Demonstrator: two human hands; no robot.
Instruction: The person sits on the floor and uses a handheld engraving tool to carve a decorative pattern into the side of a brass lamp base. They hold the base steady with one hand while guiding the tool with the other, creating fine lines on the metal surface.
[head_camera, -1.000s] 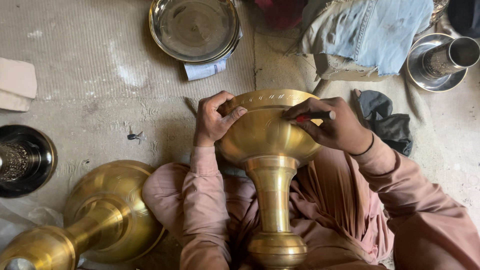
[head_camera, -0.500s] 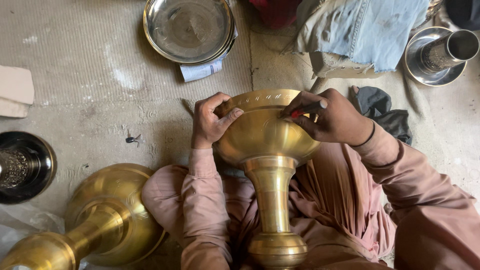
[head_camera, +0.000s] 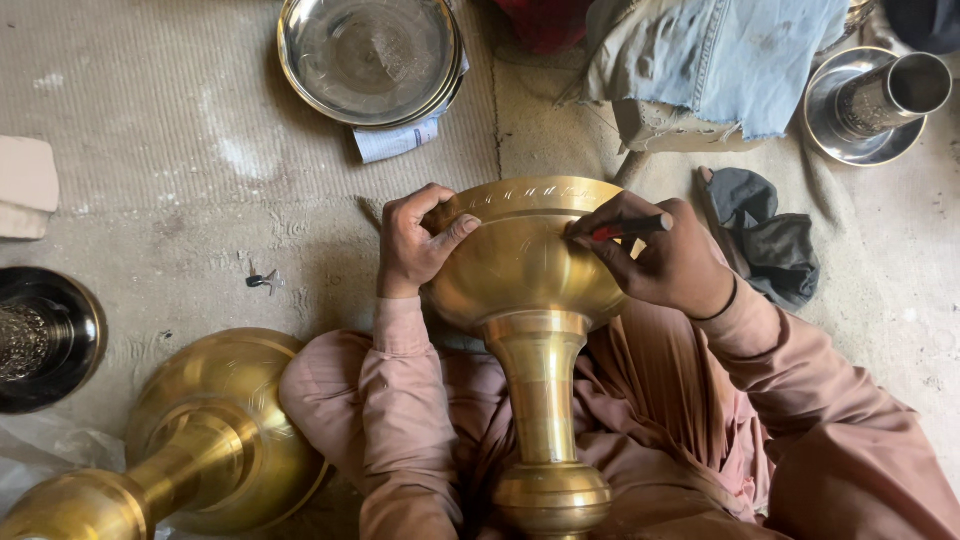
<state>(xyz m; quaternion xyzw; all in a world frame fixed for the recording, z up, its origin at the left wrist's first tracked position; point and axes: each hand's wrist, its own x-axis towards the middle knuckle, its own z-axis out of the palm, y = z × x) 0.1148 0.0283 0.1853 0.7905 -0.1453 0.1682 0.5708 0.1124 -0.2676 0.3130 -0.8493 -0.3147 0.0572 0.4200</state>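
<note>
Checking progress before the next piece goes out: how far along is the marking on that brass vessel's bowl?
Done: a row of marks runs along the brass vessel's rim. In hand: the right hand presses a red pen to the bowl below them; the left hand steadies it. Left: the bowl's lower surface looks plain.

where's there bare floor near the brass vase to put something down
Bare mat lies left of the left hand, between the round steel tray, the dark bowl and the second brass vase; only a small metal bit sits there. Right of the right hand it's crowded: dark cloth, steel cup.
</note>
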